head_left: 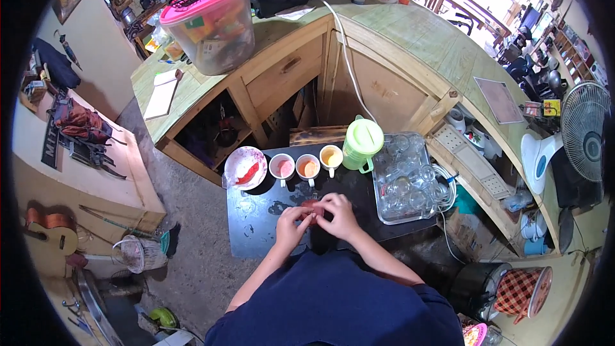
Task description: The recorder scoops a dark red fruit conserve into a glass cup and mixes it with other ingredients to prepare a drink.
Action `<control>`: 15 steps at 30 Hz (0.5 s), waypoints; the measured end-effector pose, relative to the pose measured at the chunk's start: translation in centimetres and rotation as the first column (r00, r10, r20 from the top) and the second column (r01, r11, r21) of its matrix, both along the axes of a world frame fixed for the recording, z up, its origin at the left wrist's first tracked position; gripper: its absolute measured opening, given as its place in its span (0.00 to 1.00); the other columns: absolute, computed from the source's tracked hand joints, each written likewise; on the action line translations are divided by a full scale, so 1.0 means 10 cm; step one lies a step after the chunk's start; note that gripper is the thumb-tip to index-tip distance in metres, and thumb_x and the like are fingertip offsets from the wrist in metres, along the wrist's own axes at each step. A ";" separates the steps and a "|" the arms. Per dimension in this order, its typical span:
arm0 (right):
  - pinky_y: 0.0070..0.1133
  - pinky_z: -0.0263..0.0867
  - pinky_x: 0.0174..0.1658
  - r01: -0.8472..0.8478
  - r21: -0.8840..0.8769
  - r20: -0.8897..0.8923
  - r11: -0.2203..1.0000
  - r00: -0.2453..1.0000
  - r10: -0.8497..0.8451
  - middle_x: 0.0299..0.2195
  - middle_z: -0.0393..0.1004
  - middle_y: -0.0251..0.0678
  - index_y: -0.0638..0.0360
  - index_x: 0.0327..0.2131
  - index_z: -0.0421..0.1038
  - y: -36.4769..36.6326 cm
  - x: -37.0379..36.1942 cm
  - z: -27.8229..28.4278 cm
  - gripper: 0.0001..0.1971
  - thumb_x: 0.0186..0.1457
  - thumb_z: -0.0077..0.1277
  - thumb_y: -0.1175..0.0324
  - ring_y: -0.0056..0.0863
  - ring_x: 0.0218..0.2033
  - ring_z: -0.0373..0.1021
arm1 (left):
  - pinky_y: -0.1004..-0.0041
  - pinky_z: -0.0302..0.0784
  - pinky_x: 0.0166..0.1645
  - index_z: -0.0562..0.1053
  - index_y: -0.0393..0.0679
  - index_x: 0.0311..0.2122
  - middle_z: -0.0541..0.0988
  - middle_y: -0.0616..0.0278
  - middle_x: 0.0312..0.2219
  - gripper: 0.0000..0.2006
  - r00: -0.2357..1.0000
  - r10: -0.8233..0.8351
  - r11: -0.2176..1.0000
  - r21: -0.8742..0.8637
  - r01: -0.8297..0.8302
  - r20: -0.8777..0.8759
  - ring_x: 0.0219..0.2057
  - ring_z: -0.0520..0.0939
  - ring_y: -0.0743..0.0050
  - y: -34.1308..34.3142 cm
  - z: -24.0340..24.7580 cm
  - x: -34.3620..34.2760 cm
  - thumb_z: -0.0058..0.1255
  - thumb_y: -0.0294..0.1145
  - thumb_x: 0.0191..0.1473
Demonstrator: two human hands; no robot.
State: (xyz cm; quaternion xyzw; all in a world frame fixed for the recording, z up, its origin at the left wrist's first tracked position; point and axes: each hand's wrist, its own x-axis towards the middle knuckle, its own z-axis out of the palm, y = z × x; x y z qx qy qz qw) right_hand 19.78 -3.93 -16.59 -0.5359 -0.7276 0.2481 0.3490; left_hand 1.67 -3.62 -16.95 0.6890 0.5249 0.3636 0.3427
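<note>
My left hand (293, 225) and my right hand (339, 213) meet over the near middle of a dark low table (250, 230), fingertips pinched close together. Between and just beyond them shows a small reddish thing (310, 204), mostly covered by my fingers, so its kind is unclear. Past my hands stand three white mugs in a row: one with pink contents (282, 166), one with orange (308, 167), one with yellow (331, 157). To their left a patterned bowl (231, 165) holds something red. A lidded light-green pitcher (362, 145) is right of the mugs.
A clear tray (403, 216) of several upturned and standing glasses takes up the table's right end, with a coiled white cable (446, 187) beside it. Beyond curves a wooden counter (410, 32) bearing a pink-lidded bin (211, 32). A white fan (580, 122) stands at right.
</note>
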 end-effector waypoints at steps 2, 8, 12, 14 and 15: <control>0.31 0.63 0.45 0.001 -0.006 -0.052 1.000 0.999 -0.001 0.38 0.72 0.35 0.60 0.36 0.76 -0.06 -0.08 -0.22 0.13 0.43 0.59 0.69 0.36 0.41 0.67 | 0.70 0.73 0.36 0.80 0.40 0.33 0.80 0.57 0.28 0.06 0.999 -0.017 0.998 -0.054 0.019 0.034 0.28 0.79 0.66 0.02 0.03 0.02 0.60 0.28 0.49; 0.30 0.65 0.44 0.092 -0.004 -0.095 0.996 0.991 -0.092 0.34 0.74 0.37 0.60 0.34 0.76 -0.08 -0.18 -0.26 0.08 0.48 0.56 0.71 0.38 0.39 0.69 | 0.68 0.73 0.45 0.73 0.40 0.48 0.76 0.55 0.41 0.25 0.983 -0.090 0.992 -0.074 0.103 0.160 0.41 0.77 0.65 0.09 -0.19 -0.17 0.65 0.35 0.45; 0.30 0.65 0.43 0.118 -0.001 -0.110 0.993 0.987 -0.117 0.32 0.75 0.37 0.60 0.33 0.76 -0.10 -0.16 -0.22 0.06 0.51 0.56 0.69 0.39 0.37 0.70 | 0.59 0.59 0.62 0.51 0.46 0.65 0.59 0.50 0.60 0.57 0.976 -0.206 0.947 -0.236 0.217 0.067 0.58 0.62 0.50 0.21 -0.44 -0.41 0.72 0.48 0.31; 0.30 0.65 0.43 0.123 -0.006 -0.107 0.992 0.987 -0.123 0.32 0.75 0.38 0.60 0.33 0.76 -0.11 -0.17 -0.21 0.06 0.51 0.55 0.69 0.39 0.37 0.70 | 0.58 0.56 0.64 0.51 0.47 0.65 0.60 0.49 0.60 0.55 0.937 -0.346 0.904 -0.253 0.345 0.041 0.60 0.61 0.49 0.25 -0.53 -0.42 0.71 0.43 0.31; 0.31 0.65 0.43 0.128 -0.013 -0.103 0.992 0.986 -0.129 0.32 0.75 0.38 0.60 0.32 0.76 -0.11 -0.17 -0.21 0.06 0.52 0.55 0.69 0.39 0.37 0.70 | 0.58 0.55 0.65 0.51 0.47 0.66 0.61 0.49 0.61 0.55 0.910 -0.414 0.875 -0.263 0.407 0.031 0.61 0.61 0.49 0.28 -0.58 -0.42 0.71 0.40 0.31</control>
